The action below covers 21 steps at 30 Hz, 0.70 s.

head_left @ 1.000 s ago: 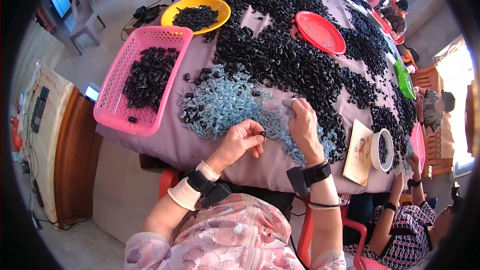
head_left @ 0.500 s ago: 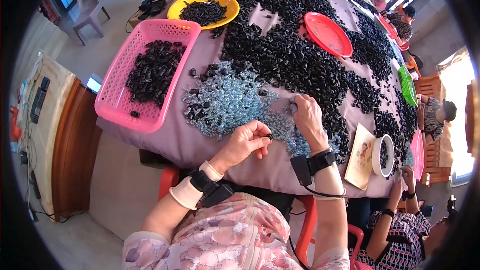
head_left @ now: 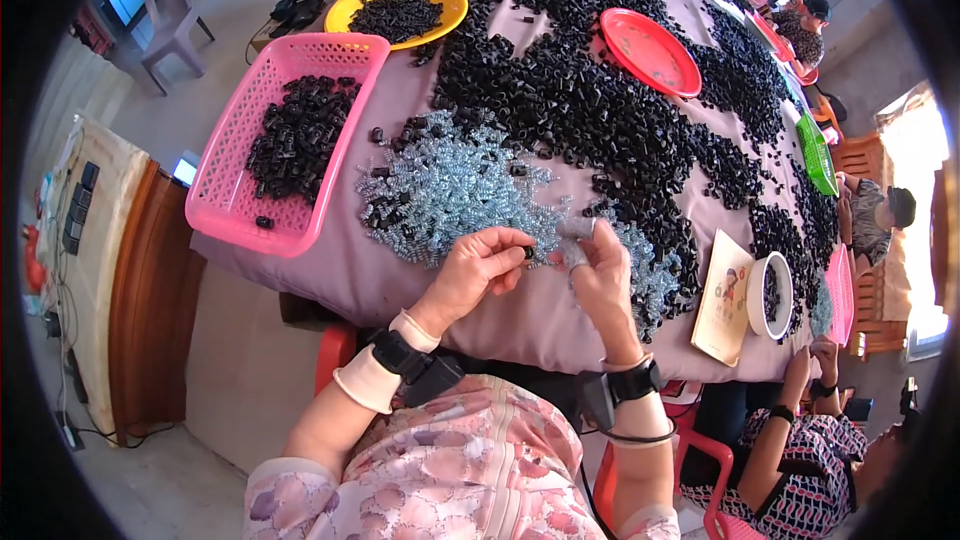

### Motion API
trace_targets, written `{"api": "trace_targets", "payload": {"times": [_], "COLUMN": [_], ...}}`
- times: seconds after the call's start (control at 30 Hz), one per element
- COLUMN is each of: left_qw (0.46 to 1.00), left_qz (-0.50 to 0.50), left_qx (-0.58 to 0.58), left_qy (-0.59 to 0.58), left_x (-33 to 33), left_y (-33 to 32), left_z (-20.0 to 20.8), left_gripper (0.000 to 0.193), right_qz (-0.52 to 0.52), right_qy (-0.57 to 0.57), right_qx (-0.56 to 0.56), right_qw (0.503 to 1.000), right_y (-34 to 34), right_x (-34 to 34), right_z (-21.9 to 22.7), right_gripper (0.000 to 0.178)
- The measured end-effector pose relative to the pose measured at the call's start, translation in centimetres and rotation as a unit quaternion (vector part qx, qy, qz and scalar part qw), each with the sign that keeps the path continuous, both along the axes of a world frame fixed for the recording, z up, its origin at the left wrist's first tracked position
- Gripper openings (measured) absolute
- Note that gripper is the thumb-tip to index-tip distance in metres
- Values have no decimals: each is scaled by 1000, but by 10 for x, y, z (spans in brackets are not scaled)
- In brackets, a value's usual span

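My left hand point(head_left: 478, 268) pinches a small black plastic piece point(head_left: 528, 252) between thumb and forefinger, over the table's near edge. Close by on the right, my right hand point(head_left: 603, 275) has its thumb and forefinger, both in grey finger covers point(head_left: 576, 229), brought together and pointing at that piece. Whatever is between those fingertips is too small to tell. Just beyond both hands lies a heap of small pale-blue coil springs point(head_left: 455, 180), with a few black pieces mixed in. Many more black plastic pieces point(head_left: 580, 90) spread across the lilac tablecloth point(head_left: 380, 285).
On the left stands a pink basket point(head_left: 208, 210) of black pieces, with a yellow plate point(head_left: 452, 22) behind it. A red plate point(head_left: 650, 55) lies among the pieces. To my right are a booklet point(head_left: 720, 305) and a white bowl point(head_left: 754, 312). Co-workers sit along the right.
My right hand has come back from the springs toward my left hand, its covered fingertips now near the black piece. My left hand has barely moved and still holds it.
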<state>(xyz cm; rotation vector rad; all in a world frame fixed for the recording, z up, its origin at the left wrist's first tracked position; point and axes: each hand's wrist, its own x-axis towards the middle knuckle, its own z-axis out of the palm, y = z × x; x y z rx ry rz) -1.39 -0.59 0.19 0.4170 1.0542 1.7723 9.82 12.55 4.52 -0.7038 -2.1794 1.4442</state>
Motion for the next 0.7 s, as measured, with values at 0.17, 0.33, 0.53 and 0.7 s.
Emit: {"api": "trace_targets", "payload": {"times": [0.17, 0.33, 0.53, 0.7], "left_qw": [1000, 1000, 1000, 999], "left_qz": [-14, 2, 8, 6], "left_qx": [3, 16, 22, 24], "left_qy": [3, 12, 8, 20], "left_x": [0, 2, 2, 2], "left_y": [-1, 0, 1, 1], "left_z": [0, 0, -2, -6], "left_gripper": [16, 14, 6, 6], "right_qz": [14, -10, -41, -50], "right_qy": [38, 107, 139, 161], "right_qx": [-143, -158, -180, -219], "right_qw": [989, 982, 973, 961], "right_y": [-21, -29, -30, -32], "right_x": [10, 9, 8, 7], "right_z": [-12, -16, -26, -33], "right_gripper": [23, 20, 23, 22]}}
